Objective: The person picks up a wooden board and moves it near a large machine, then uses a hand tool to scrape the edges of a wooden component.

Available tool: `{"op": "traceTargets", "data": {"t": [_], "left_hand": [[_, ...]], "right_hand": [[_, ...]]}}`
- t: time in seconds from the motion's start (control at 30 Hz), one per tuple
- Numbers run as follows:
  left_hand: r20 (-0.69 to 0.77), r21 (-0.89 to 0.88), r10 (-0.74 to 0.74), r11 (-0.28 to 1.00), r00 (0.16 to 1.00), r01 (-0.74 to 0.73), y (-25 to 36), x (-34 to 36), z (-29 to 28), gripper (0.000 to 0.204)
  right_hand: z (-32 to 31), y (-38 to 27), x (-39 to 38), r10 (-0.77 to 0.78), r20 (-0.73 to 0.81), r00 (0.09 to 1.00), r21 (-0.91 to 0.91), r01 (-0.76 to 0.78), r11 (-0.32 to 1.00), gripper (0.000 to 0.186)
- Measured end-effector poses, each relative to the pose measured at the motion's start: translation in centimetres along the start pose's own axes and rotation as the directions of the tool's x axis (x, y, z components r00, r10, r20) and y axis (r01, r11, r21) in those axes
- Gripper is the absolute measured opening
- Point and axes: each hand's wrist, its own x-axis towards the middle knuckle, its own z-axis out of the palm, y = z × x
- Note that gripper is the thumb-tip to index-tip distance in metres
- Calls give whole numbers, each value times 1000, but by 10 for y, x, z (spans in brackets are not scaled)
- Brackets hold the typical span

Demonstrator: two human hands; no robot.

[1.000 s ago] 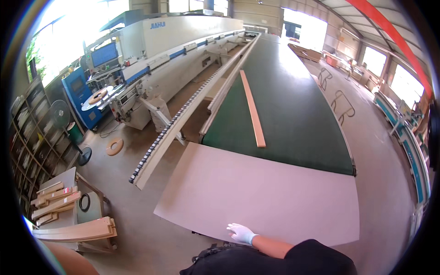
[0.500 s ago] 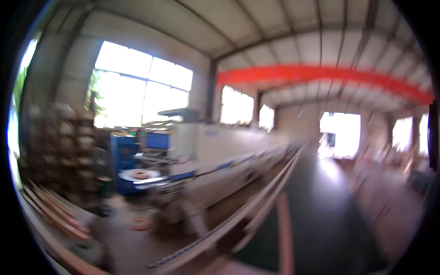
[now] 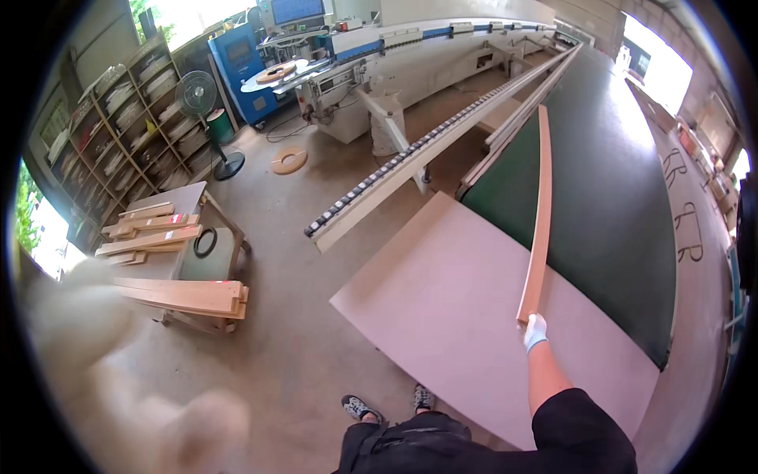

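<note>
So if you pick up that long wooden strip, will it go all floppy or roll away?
The long wooden strip is probably fairly stiff, because it looks like wood. But it's long and narrow, so its far end might wobble. Its faces look flat, so it likely won't roll on the green surface.

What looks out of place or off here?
The tan coil on the floor by the fan looks stray: a similar coil sits on the white disc. The board in the right hand shows no obvious damage; nothing looks spilled. Lower left is too blurred to judge.
</note>
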Motion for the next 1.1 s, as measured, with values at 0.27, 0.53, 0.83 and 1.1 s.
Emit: {"op": "traceTargets", "data": {"t": [0.27, 0.53, 0.83, 1.1], "left_hand": [[840, -270, -430, 196, 330, 943, -34, -347, 261, 45], [931, -363, -294, -791, 216, 491, -5, -408, 285, 47], [591, -769, -753, -635, -290, 81, -87, -549, 225, 29], [130, -926, -755, -324, -643, 193, -214, -623, 161, 38]], "right_hand": [[80, 113, -210, 385, 446, 808, -7, -427, 904, 14], [241, 143, -447, 774, 614, 157, -732, -256, 632, 41], [366, 114, -487, 148, 981, -122, 112, 991, 70, 34], [443, 74, -359, 578, 755, 311, -90, 921, -378, 43]]}}
